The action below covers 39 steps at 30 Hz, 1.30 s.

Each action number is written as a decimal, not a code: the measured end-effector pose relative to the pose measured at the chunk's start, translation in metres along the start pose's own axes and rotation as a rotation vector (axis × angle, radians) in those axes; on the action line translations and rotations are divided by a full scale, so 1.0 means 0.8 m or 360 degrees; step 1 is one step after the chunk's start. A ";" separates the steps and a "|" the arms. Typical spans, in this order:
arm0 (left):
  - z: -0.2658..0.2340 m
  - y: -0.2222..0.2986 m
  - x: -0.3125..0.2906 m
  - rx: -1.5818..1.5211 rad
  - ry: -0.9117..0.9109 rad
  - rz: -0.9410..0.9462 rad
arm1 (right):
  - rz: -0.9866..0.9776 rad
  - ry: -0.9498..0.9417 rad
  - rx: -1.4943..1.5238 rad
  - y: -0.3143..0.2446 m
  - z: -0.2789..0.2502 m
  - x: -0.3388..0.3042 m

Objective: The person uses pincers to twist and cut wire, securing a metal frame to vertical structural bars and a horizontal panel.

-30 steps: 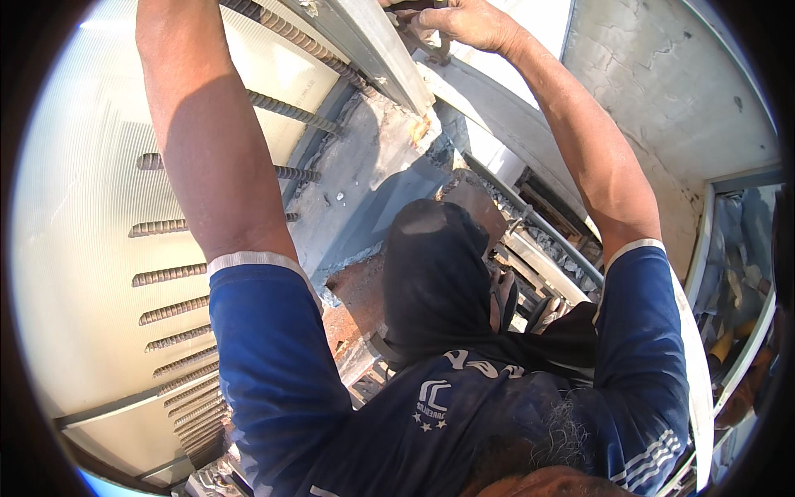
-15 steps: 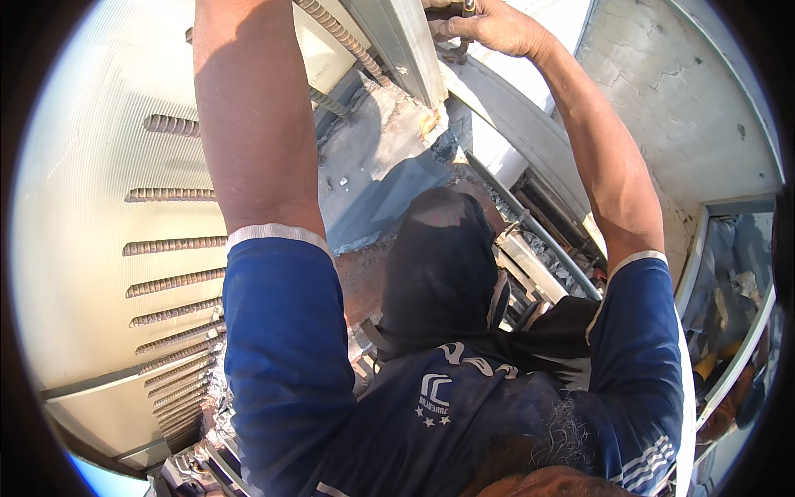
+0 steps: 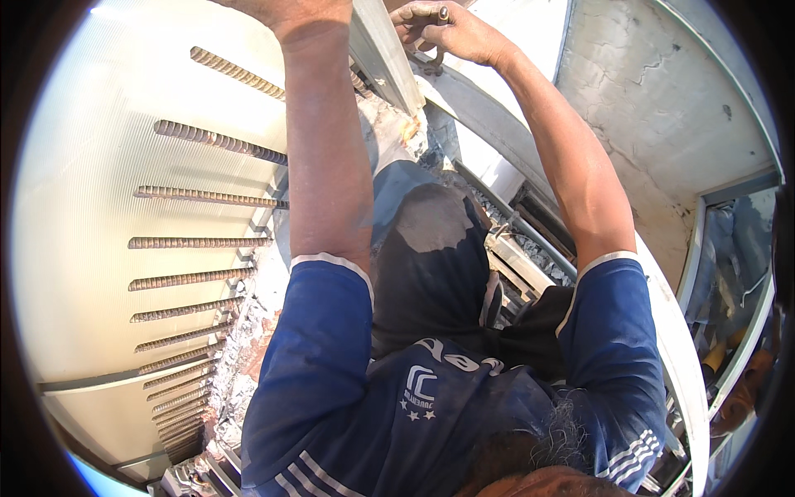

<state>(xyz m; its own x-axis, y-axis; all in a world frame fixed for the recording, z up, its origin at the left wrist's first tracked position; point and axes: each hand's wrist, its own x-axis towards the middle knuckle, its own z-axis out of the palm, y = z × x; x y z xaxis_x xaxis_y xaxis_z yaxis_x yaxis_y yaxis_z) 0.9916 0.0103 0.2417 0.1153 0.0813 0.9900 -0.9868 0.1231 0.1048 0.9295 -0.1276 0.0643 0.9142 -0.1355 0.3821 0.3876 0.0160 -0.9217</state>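
At the top edge, my left hand [image 3: 310,12] shows only its wrist and the back of the hand. Its fingers are out of the picture. Close to it stands a grey metal post [image 3: 387,62], slanting down to the concrete. On the far side of the post is my right hand [image 3: 455,35], fingers curled around a rusty metal piece [image 3: 444,15]. A rounded end sticks up by the thumb, and a bent part [image 3: 434,63] hangs below the palm. Its full shape is hidden by the hand.
Several ribbed steel bars [image 3: 199,243] jut out along the ridged cream panel [image 3: 74,273] on the left. Broken rubble [image 3: 236,364] lies at their base. A cracked pale panel [image 3: 662,91] stands at right, above a metal-framed opening [image 3: 733,273]. My dark-trousered knee [image 3: 431,219] is raised mid-picture.
My left arm has shifted right in the picture, bringing the wrist into view and uncovering more bars. My right hand and the post sit slightly further left. The right hand keeps its grip.
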 end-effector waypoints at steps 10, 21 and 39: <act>-0.040 0.014 -0.275 -0.0771 -0.0698 -0.2478 | 0.0018 -0.0062 -0.0351 0.000 -0.001 0.009; 0.036 -0.008 -0.308 -0.0748 -0.0495 -0.2178 | -0.0284 0.0007 -0.0286 0.015 -0.037 0.008; 0.012 -0.004 -0.274 -0.0892 -0.0642 -0.1955 | -0.0522 0.0047 -0.0572 0.004 -0.058 0.014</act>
<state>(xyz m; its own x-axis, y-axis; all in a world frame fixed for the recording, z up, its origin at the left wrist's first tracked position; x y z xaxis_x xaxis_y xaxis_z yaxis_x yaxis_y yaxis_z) 0.9688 -0.0172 0.0255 0.7235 -0.6375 0.2647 -0.0958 0.2870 0.9531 0.9354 -0.1750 0.0621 0.7449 -0.1042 0.6590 0.5844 -0.3745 -0.7199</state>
